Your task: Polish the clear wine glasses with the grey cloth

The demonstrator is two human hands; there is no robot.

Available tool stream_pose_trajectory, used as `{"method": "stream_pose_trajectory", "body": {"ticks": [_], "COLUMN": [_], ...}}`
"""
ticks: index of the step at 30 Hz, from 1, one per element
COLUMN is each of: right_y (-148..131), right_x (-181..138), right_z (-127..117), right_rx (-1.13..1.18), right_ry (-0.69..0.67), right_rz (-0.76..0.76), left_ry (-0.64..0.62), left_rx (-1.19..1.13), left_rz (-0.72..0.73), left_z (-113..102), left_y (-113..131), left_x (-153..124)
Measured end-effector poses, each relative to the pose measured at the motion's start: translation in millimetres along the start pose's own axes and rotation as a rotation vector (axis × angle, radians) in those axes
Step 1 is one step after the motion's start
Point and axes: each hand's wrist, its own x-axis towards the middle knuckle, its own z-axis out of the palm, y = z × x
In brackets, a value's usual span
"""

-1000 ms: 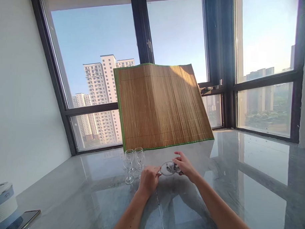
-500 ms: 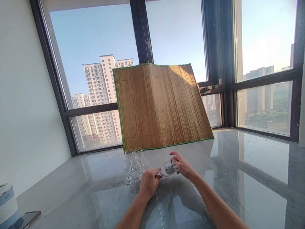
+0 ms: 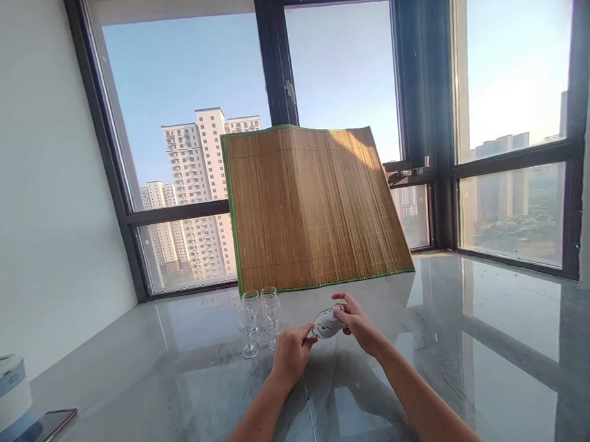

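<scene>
Low over the grey surface, a clear stemmed glass (image 3: 326, 324) lies tilted on its side between my two hands. My left hand (image 3: 290, 351) is closed on its left end, thumb and fingers pinching the edge. At the opposite end my right hand (image 3: 358, 323) grips it with the thumb on top, one finger stretched out above. Whitish streaks show on or within the glass; whether these are reflections or a cloth, I cannot tell. Just left of my left hand, several more stemmed glasses (image 3: 251, 303) stand upright in a close group.
A bamboo mat (image 3: 315, 209) with green edging leans against the window behind the glasses. At the lower left are a blue-and-white lidded cup (image 3: 3, 391) and a phone (image 3: 50, 425). The shiny grey surface (image 3: 139, 377) runs back to dark window frames.
The held glass has turned slightly in my hands, and my right hand's thumb and fingers have shifted on it. My left hand keeps its grip. The view has tilted very slightly.
</scene>
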Motion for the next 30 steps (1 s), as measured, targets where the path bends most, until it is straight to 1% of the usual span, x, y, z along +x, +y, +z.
{"method": "stream_pose_trajectory", "body": {"ticks": [4, 6, 8, 13, 16, 20, 23, 25, 26, 28, 30], "right_y": [4, 3, 0, -8, -7, -2, 1, 3, 4, 7, 10], "right_x": [6, 6, 4, -6, -7, -2, 4, 7, 8, 9, 7], "right_z": [-1, -1, -1, 1, 3, 4, 0, -4, -6, -5, 1], "right_rx": [0.042, 0.032, -0.004, -0.093, -0.117, -0.114, -0.149, -0.185, -0.195, -0.185, -0.138], "right_ry": [0.14, 0.18, 0.159, -0.015, -0.044, 0.043, 0.206, 0.331, 0.368, 0.372, 0.311], "right_rz": [-0.027, -0.031, -0.01, 0.033, 0.016, -0.007, -0.016, -0.013, 0.001, 0.053, 0.115], "left_ry": [-0.006, -0.009, -0.007, -0.003, -0.025, -0.039, -0.013, 0.032, 0.064, 0.128, 0.169], "left_rx": [0.004, -0.001, -0.012, -0.025, -0.002, 0.016, -0.022, -0.076, -0.107, -0.177, -0.273], "left_rz": [-0.038, -0.047, -0.06, -0.091, -0.118, -0.128, -0.115, -0.126, -0.149, -0.216, -0.272], "left_z": [-1, -1, -1, -1, -2, -1, 1, 3, 5, 9, 14], "left_y": [-3, -5, -6, -8, -6, -3, -7, -12, -14, -19, -20], "left_x": [1, 0, 0, 0, 0, 0, 0, 1, 2, 4, 6]}}
